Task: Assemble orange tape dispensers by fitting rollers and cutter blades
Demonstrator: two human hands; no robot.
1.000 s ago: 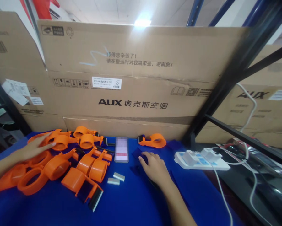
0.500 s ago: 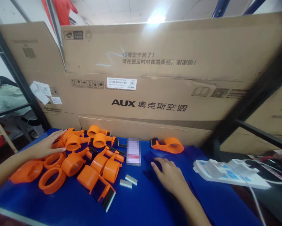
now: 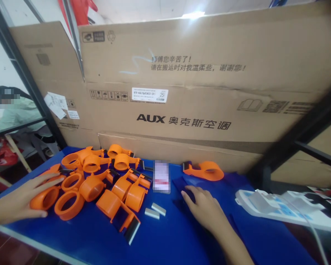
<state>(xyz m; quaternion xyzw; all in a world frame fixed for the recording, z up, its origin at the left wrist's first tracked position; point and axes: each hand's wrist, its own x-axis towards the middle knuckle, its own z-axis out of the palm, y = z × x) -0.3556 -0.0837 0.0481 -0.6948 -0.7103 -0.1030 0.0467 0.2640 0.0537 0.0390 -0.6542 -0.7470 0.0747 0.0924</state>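
Observation:
My left hand (image 3: pixel 24 200) is at the left of a cluster of orange tape dispensers. Its fingers and thumb are spread around the leftmost tape dispenser (image 3: pixel 45 198), touching or very near it; a firm hold does not show. Several more lie close by, among them an orange ring (image 3: pixel 69 205) and a dispenser with a serrated blade (image 3: pixel 108 204). My right hand (image 3: pixel 202 204) rests on dark blue sheeting (image 3: pixel 179 184), fingers loosely bent and apart, with nothing visible in them. Beyond it, a single tape dispenser (image 3: pixel 206 170) lies on its side.
A phone-like slab (image 3: pixel 161 176) and two small pale bars (image 3: pixel 155 211) lie mid-table. At the right is a white power strip (image 3: pixel 281 209) with plugs and cables. Tall cardboard (image 3: pixel 182 95) closes off the back. A person (image 3: pixel 18 110) sits beyond the left frame post.
My left hand has come back toward me, from the rear dispensers to the leftmost one. My right hand stays on the blue sheeting. The view has shifted slightly left.

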